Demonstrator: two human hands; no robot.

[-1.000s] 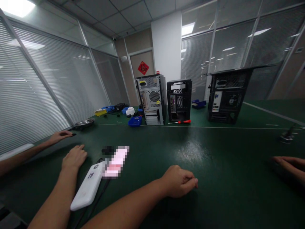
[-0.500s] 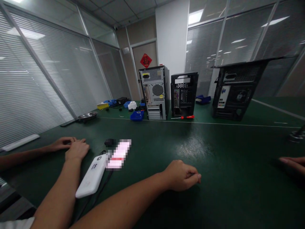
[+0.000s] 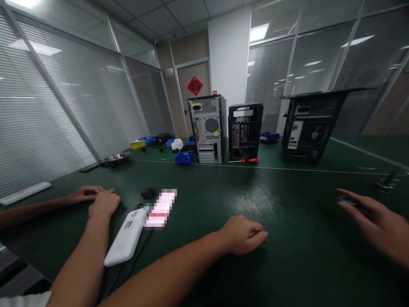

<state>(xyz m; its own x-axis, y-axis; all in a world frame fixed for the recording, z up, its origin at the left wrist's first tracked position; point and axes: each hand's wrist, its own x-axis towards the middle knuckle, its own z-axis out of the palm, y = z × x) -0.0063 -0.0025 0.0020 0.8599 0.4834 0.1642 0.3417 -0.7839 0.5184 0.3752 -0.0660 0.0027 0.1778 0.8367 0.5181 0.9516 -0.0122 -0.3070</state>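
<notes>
My left hand (image 3: pixel 244 235) rests on the green tabletop (image 3: pixel 204 192), fingers curled into a loose fist. Whatever lies inside it, if anything, is hidden. At the right edge, my right hand (image 3: pixel 373 219) is raised over the table and slightly blurred. Its thumb and index finger pinch a small shiny metallic piece (image 3: pixel 347 200), whose kind I cannot make out. Left of my left forearm lies a white power bank (image 3: pixel 124 238) marked 18, with a dark cable beside it. A pixelated pink rectangle (image 3: pixel 161 209) and a small black object (image 3: pixel 148 193) lie beyond it.
Another person's two hands (image 3: pixel 102 200) rest together at left. Across the back stand a silver-backed computer case (image 3: pixel 207 130), a black open case (image 3: pixel 245 132) and a dark tilted case (image 3: pixel 308 128). A red-handled screwdriver (image 3: pixel 251 160), blue bin (image 3: pixel 184 158) and metal dish (image 3: pixel 116 158) are there.
My right hand has come farther in from the right edge, moving left and up, and the metallic piece now shows in its fingers. My left hand stays in place; the view shifts slightly.
</notes>
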